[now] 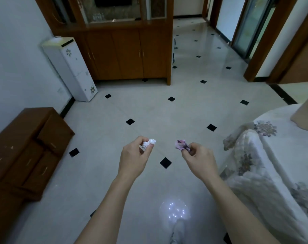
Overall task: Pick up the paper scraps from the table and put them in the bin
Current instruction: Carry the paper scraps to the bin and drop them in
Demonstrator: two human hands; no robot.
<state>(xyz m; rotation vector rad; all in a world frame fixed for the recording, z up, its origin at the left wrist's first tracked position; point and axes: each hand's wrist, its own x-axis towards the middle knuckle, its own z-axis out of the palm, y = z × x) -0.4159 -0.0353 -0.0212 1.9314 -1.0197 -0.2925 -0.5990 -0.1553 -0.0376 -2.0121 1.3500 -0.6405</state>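
Right now both arms reach forward over a pale tiled floor (149,110) with small black diamond insets, and each hand carries one scrap. The left hand (133,155) pinches a crumpled white paper scrap (149,143) between thumb and curled fingers, the wad poking out past the fingertips. The right hand (199,157) pinches a crumpled pink printed scrap (181,144) the same way, with most of the paper sticking out to the left of the fingers. The two scraps hang near one another in the air, apart, well above the floor. No table and no bin can be seen from this view; a low brown drawer chest (26,147) sits at the left, a tall wooden cabinet (123,53) stands ahead with a white floor-standing unit (73,71) beside it, and a sofa under a floral cover (273,164) fills the right side. Both wads look very light and soft, likely to spring open or squash rather than resist, so a gentle pinch across the thickest part of the crumple should be enough. A hold on a loose outer fold could tear or slip, and something this light may drift if released high, so it would be safest let go close over the bin's mouth.
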